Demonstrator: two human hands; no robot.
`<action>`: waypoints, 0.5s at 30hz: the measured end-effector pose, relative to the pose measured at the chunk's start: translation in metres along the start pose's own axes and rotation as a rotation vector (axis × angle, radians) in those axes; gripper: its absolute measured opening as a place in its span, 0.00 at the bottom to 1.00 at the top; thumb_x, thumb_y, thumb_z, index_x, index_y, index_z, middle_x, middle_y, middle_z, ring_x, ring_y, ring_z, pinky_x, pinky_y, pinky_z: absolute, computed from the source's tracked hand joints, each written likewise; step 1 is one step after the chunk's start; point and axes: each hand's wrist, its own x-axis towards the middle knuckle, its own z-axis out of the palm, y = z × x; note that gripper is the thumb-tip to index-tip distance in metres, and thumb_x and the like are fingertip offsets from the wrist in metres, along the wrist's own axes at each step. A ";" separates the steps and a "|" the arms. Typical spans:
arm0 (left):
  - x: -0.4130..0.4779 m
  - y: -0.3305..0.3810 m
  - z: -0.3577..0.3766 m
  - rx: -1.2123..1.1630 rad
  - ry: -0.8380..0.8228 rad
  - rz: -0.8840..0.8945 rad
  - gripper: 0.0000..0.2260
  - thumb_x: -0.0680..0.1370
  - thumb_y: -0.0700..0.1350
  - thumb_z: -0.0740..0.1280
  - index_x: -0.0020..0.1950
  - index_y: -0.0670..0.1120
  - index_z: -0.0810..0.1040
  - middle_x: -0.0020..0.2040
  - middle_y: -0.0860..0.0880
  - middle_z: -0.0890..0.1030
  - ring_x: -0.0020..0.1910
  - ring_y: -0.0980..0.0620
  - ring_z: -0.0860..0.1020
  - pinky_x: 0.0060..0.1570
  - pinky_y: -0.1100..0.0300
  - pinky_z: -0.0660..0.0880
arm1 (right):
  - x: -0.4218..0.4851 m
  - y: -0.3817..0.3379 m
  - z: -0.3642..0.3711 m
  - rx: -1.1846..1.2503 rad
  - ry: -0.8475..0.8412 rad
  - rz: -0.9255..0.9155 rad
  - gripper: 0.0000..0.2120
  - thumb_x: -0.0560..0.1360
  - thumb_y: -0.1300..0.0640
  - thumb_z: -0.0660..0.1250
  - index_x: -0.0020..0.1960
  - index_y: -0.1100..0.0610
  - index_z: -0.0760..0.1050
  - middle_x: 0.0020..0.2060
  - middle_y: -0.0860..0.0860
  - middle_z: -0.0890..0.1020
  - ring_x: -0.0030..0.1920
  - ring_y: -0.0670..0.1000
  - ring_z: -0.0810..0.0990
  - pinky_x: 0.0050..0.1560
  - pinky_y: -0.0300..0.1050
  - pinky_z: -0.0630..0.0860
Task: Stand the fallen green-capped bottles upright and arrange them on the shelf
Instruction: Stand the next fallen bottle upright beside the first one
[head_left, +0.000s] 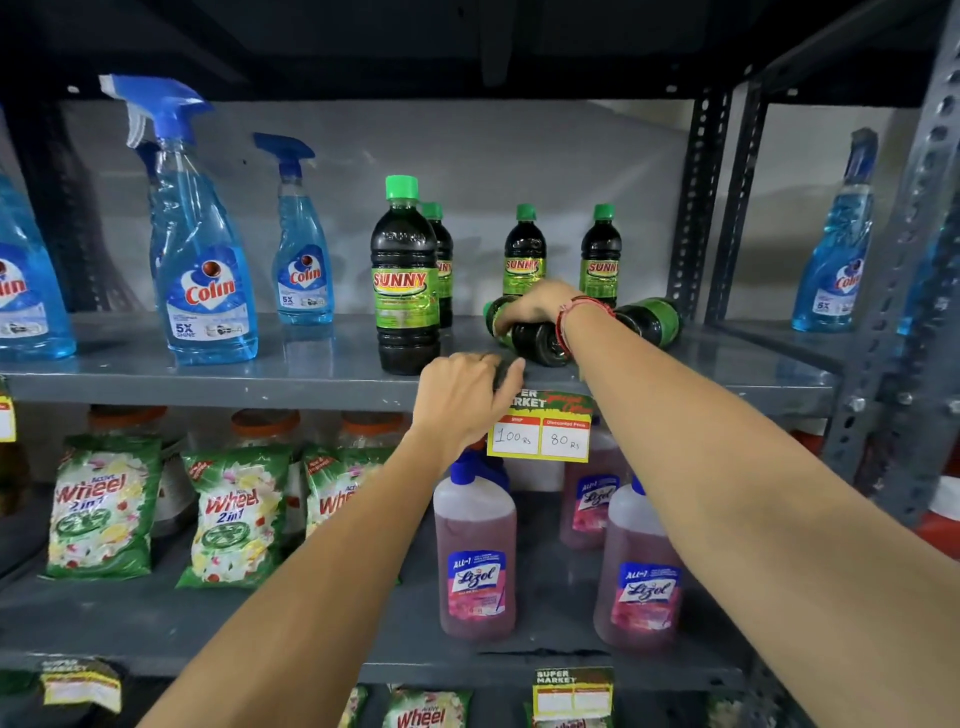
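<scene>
Green-capped bottles of dark liquid labelled SUNNY are sitting on the grey upper shelf (311, 371), to the right of the blue Colin spray bottles (205, 260) that are occupying its left half. The front upright bottle (404, 280) is standing nearest the shelf edge, with a second upright bottle (441, 260) partly hiding behind it; two more upright bottles (523, 254) (601, 257) are standing further right, near the back wall. Just right of the front upright bottle, the left hand (460, 402) is resting at the shelf's front lip, its fingers curling loosely over a small dark object that cannot be identified; whether it is actually gripping anything cannot be told. Immediately behind it, a fallen bottle (535, 338) is lying on its side with its base pointing toward the camera and its cap end pointing left. The right hand (535, 306), wearing a red thread at the wrist, is lying over the top of this fallen bottle, fingers wrapping down around its neck end in a closing grasp. Further right, a second fallen bottle (652, 319) is lying on its side near the perforated steel upright, apart from both hands. A yellow price tag (540, 431) is hanging from the shelf edge below the hands, above pink Lizol bottles (475, 561) on the lower shelf, with green Wheel packets (104, 509) to their left.
</scene>
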 end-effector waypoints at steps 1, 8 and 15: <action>-0.001 0.000 0.000 0.013 0.000 -0.002 0.29 0.77 0.59 0.44 0.38 0.45 0.79 0.34 0.46 0.82 0.31 0.45 0.78 0.28 0.58 0.61 | 0.000 0.001 0.000 0.041 0.001 0.007 0.40 0.60 0.41 0.77 0.65 0.61 0.72 0.59 0.57 0.77 0.46 0.56 0.78 0.40 0.44 0.74; -0.002 0.002 -0.004 0.016 0.040 0.011 0.28 0.77 0.59 0.45 0.35 0.45 0.78 0.30 0.46 0.79 0.27 0.45 0.75 0.26 0.59 0.56 | 0.000 0.005 0.000 0.445 0.075 -0.026 0.35 0.62 0.46 0.77 0.63 0.61 0.73 0.56 0.57 0.79 0.50 0.57 0.81 0.49 0.46 0.79; -0.001 0.002 0.001 -0.008 0.056 0.008 0.30 0.77 0.59 0.44 0.37 0.44 0.79 0.32 0.46 0.81 0.30 0.45 0.77 0.28 0.59 0.59 | -0.005 0.000 0.010 0.726 0.337 -0.078 0.32 0.63 0.52 0.78 0.62 0.62 0.70 0.61 0.58 0.72 0.54 0.55 0.73 0.55 0.44 0.73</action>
